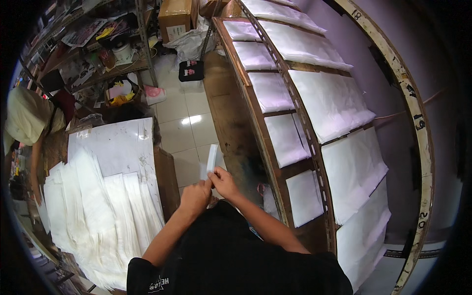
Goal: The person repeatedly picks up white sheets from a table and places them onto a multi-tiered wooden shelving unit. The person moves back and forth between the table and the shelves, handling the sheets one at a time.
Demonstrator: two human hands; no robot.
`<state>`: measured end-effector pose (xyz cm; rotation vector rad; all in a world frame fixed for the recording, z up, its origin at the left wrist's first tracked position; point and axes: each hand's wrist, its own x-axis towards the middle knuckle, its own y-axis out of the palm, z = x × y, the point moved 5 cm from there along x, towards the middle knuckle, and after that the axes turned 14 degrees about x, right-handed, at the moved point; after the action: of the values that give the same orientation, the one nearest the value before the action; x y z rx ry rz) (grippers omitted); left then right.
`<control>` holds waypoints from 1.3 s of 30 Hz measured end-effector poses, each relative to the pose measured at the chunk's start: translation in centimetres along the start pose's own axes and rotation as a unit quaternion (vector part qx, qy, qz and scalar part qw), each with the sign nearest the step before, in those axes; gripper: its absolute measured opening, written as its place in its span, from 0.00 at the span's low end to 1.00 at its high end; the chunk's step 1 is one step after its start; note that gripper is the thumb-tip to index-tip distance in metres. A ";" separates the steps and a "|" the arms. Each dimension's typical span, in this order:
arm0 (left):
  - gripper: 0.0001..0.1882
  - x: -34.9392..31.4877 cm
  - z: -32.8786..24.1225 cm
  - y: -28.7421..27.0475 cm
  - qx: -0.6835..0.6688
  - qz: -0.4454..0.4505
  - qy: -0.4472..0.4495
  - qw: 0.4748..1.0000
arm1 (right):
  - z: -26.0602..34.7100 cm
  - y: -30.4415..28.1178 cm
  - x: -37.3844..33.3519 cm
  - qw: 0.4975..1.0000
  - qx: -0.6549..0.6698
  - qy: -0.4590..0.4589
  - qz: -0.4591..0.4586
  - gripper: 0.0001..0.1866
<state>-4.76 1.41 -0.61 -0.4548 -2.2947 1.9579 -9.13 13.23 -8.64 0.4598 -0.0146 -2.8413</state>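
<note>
In front of my body I hold a narrow white bundle, perhaps thin sheets or flat bags seen nearly edge-on. My right hand is closed around its lower end. My left hand is closed right beside it, its fingertips against the right hand at the bundle's base. The bundle's upper part points away from me, with a blurred pale edge on its left. Many loose white sheets lie fanned in overlapping piles on the table to my left.
A white board covers the left table. At right, a long rack carries flat white stacks on two levels. A tiled floor aisle runs ahead, with a cardboard box at its far end. Another person is at far left, by cluttered shelves.
</note>
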 end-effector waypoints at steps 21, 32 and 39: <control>0.21 -10.5 7.0 -3.6 0.008 -0.175 -0.215 0.961 | -1.5 -33.7 -1.4 0.881 0.153 -0.024 -0.447 0.12; 0.21 -12.0 5.2 1.7 0.039 -0.134 -0.201 0.970 | -6.1 -36.4 -0.8 0.833 0.201 -0.001 -0.516 0.13; 0.19 -11.7 4.7 1.7 0.047 -0.133 -0.206 0.968 | -7.0 -37.0 -0.6 0.843 0.205 0.044 -0.496 0.13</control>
<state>5.47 -6.19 -1.61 0.2854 -2.3091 2.1650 -15.87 49.32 -16.97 0.8987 -0.5237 -3.8414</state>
